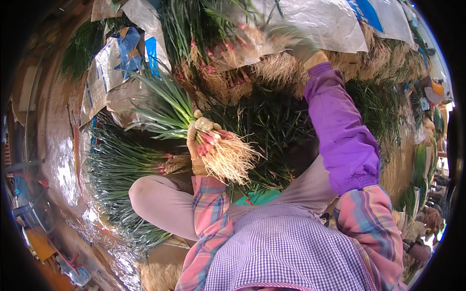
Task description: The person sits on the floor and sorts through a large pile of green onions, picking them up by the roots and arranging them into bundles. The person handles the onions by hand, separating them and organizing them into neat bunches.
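Observation:
My left hand (pixel 198 152), in a tan glove, grips a bunch of spring onions (pixel 229 156) near their pink bulbs. Their green leaves point up and left, and pale roots hang to the right. My right hand (pixel 305 51) reaches far forward over the heap and is blurred by motion. Beside its fingers are blurred roots (pixel 280 38); whether it holds any cannot be made out. Loose spring onions (pixel 214 54) with pink bulbs lie on a whitish plastic sheet (pixel 316 22) ahead of me.
Rows of spring onions (pixel 123 167) lie to my left. Dark leaf litter (pixel 269 123) covers the ground before my crossed legs. Torn sacking (pixel 109 76) drapes the heap at upper left. The floor at left (pixel 65 174) looks wet. People (pixel 433 91) sit at far right.

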Available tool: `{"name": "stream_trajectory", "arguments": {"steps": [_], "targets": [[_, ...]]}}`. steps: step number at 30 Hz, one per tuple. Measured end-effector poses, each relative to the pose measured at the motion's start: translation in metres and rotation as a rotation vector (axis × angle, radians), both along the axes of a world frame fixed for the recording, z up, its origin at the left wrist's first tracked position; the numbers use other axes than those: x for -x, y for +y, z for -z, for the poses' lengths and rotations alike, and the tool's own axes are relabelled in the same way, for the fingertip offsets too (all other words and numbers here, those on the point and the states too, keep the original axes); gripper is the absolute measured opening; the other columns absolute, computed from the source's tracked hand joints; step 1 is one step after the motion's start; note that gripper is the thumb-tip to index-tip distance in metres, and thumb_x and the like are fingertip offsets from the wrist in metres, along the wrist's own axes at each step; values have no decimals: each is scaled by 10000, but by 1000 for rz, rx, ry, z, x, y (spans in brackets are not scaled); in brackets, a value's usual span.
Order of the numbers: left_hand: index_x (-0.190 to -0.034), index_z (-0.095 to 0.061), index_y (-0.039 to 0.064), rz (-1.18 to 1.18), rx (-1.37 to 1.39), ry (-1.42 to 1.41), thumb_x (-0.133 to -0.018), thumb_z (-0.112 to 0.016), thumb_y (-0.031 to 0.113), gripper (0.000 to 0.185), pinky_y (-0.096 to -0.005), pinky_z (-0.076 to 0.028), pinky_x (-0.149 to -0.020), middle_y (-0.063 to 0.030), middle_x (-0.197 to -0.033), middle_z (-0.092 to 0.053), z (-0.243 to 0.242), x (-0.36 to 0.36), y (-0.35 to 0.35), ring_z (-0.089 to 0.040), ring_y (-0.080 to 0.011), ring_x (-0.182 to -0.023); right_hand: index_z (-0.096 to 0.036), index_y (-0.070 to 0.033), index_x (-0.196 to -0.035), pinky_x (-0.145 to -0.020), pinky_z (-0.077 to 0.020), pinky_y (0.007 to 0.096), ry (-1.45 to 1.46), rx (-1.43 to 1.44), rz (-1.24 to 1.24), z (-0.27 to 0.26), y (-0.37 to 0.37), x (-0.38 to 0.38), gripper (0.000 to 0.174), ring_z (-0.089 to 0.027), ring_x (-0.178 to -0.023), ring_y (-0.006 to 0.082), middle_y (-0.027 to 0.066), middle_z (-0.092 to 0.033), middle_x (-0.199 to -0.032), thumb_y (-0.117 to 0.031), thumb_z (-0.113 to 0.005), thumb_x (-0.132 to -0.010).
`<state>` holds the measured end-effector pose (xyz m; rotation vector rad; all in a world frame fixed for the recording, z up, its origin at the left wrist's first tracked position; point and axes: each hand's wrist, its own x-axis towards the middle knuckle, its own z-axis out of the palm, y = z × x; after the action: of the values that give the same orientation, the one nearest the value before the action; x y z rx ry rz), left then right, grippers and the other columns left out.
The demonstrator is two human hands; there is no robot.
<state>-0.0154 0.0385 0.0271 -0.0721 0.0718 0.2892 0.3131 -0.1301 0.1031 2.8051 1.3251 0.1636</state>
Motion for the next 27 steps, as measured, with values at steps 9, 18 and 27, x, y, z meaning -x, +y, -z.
{"name": "stream_trajectory", "arguments": {"steps": [9,18,27], "targets": [[-1268,-491,12,171,-195,182,-934,-555,139,363,-334,-582,-730,-142,-1102,-621,-8,-14,-37,-620,-172,-831,-576,-67,-1226,-819,-515,232,852,-759,-205,44,-21,110,289,-608,-917,125,58,-641,-1110,-107,-512,-948],[-987,-618,-49,332,-334,506,-916,-586,190,251,-291,-528,-471,-167,-794,-670,22,-25,-48,-626,-243,-517,-712,-44,-918,-745,-481,286,1135,-918,294,69,23,188,248,-624,-770,151,45,-682,-793,-283,-686,-856],[-1047,-581,41,352,-366,461,-907,-599,141,173,-247,-486,-495,-51,-783,-618,-2,-6,-40,-574,-143,-562,-687,-99,-938,-676,-523,398,239,-585,318,89,33,139,319,-664,-727,292,135,-667,-758,-387,-557,-889]]}}
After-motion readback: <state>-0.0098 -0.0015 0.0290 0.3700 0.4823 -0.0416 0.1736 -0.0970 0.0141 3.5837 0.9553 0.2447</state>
